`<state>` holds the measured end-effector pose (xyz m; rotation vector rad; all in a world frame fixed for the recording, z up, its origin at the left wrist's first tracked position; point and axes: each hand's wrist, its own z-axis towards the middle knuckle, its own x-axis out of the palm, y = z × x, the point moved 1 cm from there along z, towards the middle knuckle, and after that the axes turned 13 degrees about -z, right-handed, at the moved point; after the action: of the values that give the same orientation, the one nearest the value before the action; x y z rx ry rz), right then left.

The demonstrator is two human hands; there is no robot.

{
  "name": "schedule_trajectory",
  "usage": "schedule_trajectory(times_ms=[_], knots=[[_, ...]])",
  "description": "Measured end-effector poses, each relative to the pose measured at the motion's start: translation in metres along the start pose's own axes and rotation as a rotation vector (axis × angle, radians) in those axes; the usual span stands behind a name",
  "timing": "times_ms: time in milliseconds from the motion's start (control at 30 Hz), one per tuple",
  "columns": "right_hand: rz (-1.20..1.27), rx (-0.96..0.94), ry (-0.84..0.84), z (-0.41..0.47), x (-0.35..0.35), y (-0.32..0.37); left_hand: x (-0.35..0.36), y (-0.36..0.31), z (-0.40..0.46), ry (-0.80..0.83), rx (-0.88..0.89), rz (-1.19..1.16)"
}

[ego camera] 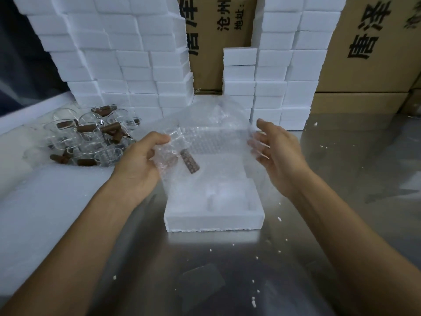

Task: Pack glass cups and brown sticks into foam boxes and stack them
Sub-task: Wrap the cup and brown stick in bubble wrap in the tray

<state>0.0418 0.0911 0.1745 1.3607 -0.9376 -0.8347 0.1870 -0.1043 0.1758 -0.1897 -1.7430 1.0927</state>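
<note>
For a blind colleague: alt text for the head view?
Two hands, left hand gripping and right hand open, hold bubble wrap around a brown stick above an open foam box; glass cups lie left.

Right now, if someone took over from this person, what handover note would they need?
Left hand grips the bubble wrap, with one brown stick seen behind or inside it. Right hand is open at the wrap's other edge.
Open foam box lies on the metal table under the wrap; its moulded recess looks unfilled.
Loose glass cups and sticks are piled left; stacked foam boxes stand behind.
Left: wrap, load, close and stack this box.
</note>
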Motion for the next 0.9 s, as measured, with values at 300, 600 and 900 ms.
schedule_trajectory(times_ms=[300,600,900], knots=[[0.15,0.152,0.433,-0.019,0.032,-0.019,0.011,0.02,-0.005,0.083,-0.029,-0.116],[0.024,-0.027,0.044,-0.015,0.03,-0.021,0.013,0.038,-0.01,0.137,-0.111,0.097],[-0.15,-0.188,0.04,-0.017,0.036,-0.023,0.015,0.038,-0.011,0.181,-0.095,0.267]])
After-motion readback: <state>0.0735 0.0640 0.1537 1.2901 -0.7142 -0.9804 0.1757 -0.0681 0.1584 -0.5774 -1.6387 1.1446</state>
